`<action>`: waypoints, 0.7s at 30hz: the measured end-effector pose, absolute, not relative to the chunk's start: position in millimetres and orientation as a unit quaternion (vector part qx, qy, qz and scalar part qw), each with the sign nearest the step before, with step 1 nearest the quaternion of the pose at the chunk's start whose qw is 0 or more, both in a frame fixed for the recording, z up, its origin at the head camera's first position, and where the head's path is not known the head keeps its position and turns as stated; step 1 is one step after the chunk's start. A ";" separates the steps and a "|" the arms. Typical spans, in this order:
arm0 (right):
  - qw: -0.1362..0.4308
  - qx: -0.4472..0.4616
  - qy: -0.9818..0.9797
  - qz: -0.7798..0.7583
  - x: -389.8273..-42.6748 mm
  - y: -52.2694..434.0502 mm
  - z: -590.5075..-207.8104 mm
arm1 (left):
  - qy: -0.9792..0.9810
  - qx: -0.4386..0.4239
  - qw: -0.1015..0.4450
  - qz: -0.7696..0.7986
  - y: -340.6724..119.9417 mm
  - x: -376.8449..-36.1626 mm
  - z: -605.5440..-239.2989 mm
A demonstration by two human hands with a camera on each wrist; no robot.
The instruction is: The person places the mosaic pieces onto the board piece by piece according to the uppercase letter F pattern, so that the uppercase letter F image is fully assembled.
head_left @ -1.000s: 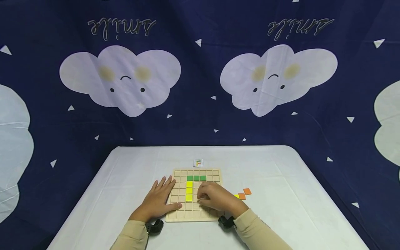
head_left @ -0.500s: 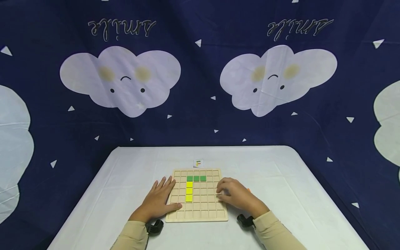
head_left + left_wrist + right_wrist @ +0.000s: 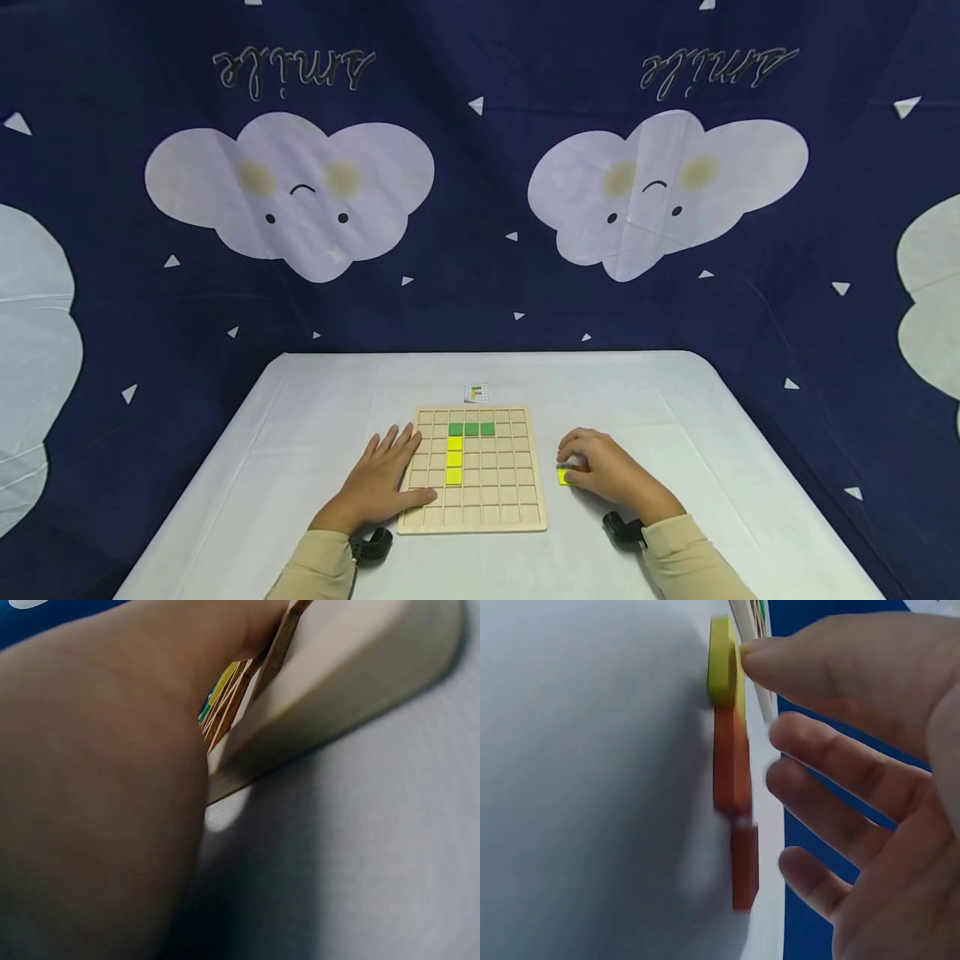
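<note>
Yellow tile [image 3: 563, 476] is seen lying flat on the worktop [image 3: 345, 392], a little to the right of the wooden board [image 3: 489, 493]. It is set at the left end of the right hand [image 3: 609, 471], directly at the thumb [image 3: 817, 660]; whether it is touched by the thumb's tip cannot be told for sure. The right hand is held loose, its fingers gently bent and spread, and nothing is clasped in it. No long axis is offered by the square tile itself, but a row is formed with two orange tiles [image 3: 731, 761], extended rightward from it, away from the board; in the head view these are hidden by the hand.

The left hand [image 3: 381, 479] is laid across the board's left edge, fingers straight and spread, nothing grasped. The loose tile is thus separated from it by the board, and the right hand is clearly the nearer.

On the board, three green tiles [image 3: 472, 429] are lined up near the far side, with three yellow squares [image 3: 454, 459] placed in a column nearward from their left end. Beyond the far edge, a small printed card [image 3: 476, 392] is laid.
</note>
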State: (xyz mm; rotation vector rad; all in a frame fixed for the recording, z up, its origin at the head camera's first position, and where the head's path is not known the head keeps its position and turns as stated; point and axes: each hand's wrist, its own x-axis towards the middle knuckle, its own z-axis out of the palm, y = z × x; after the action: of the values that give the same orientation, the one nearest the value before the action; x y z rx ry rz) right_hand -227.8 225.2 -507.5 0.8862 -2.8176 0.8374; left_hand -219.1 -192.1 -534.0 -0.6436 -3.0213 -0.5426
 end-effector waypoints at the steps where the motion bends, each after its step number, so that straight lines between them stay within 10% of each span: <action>1: 0.035 0.291 -0.915 0.278 -228.0 227.6 -508.6 | -0.964 -0.205 0.000 -0.172 -192.3 -219.1 -534.2; 21: -0.019 0.321 -0.895 0.309 -224.7 243.2 -506.8 | -0.963 -0.204 0.003 -0.174 -191.4 -219.0 -534.1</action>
State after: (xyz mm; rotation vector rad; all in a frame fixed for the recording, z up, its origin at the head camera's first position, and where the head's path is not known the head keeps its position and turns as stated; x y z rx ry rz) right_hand -224.7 243.2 -506.8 1.0218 -2.8461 0.9833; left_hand -219.0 -191.4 -534.1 -0.6392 -3.0209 -0.5444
